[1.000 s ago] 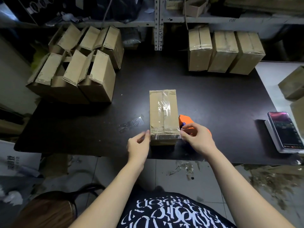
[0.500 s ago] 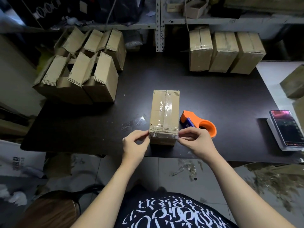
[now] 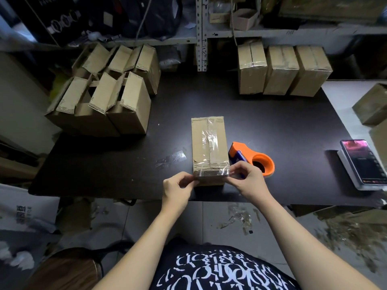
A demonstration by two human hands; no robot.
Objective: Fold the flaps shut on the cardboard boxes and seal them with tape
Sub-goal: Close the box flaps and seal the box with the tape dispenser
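A closed cardboard box (image 3: 209,143) lies in the middle of the black table (image 3: 272,126), with clear tape along its top seam. A clear tape strip (image 3: 210,173) runs across the box's near edge. My left hand (image 3: 178,189) pinches the strip's left end at the near left corner. At the near right corner my right hand (image 3: 249,178) pinches the strip's right end. An orange tape dispenser (image 3: 255,160) lies just right of the box, partly behind my right hand.
Several open-flapped boxes (image 3: 104,97) stand at the back left. Three taped boxes (image 3: 280,70) stand at the back right under a shelf. A phone (image 3: 364,162) lies at the right edge. A loose tape scrap (image 3: 171,158) sits left of the box.
My right hand has let go of the orange dispenser and come to the box's near right corner. Both hands now pinch the ends of the tape strip across the near edge.
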